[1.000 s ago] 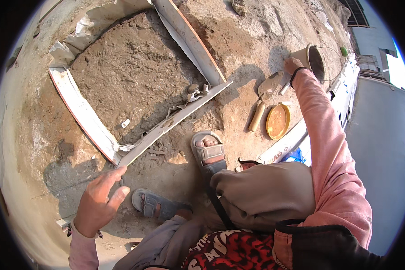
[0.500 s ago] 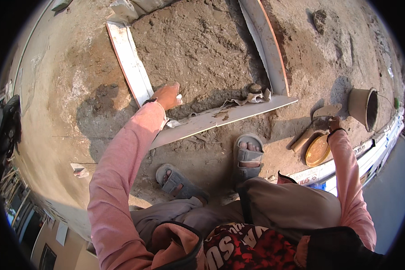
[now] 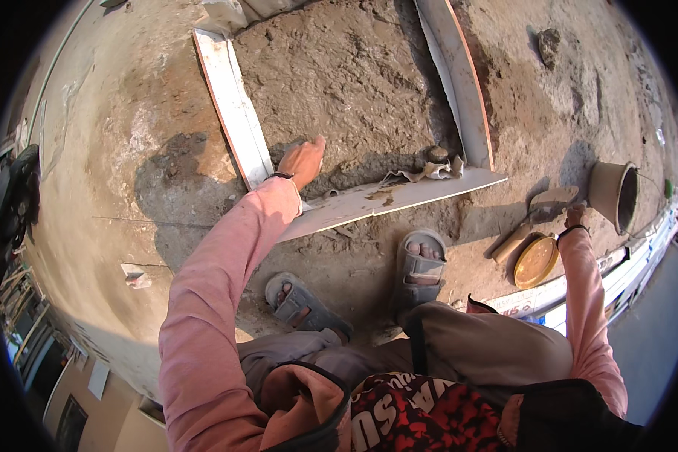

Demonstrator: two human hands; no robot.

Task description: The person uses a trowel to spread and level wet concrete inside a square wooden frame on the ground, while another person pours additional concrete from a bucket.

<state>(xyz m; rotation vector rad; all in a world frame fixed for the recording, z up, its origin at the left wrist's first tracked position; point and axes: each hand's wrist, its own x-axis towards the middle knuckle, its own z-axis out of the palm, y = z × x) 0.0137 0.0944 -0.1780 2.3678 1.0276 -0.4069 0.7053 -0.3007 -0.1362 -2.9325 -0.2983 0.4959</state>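
Note:
My left hand (image 3: pixel 303 161) is over the near left corner of a bed of wet grey-brown mud (image 3: pixel 339 83), beside the white left board (image 3: pixel 231 105) of its frame. Its fingers look curled together; anything inside them is hidden. My right hand (image 3: pixel 576 217) is low over the ground at the right, between a round tan pan (image 3: pixel 536 262) and a grey bucket (image 3: pixel 610 194). Close to it lie a flat, rounded tan piece (image 3: pixel 553 199) and a thick tan rod (image 3: pixel 511 242), possibly one tool. The right fingers are too small and shaded to read.
A pale front board (image 3: pixel 399 197) and a right board (image 3: pixel 459 83) edge the mud. Crumpled sheeting (image 3: pixel 444 170) and a round lump (image 3: pixel 437 154) sit at the near right corner. My sandalled feet (image 3: pixel 422 264) stand before the front board. A stone (image 3: pixel 548 47) lies far right.
The whole view has shifted slightly. My left hand has moved a little up and right over the mud. My right hand has drawn right, away from the rounded tan piece toward the bucket.

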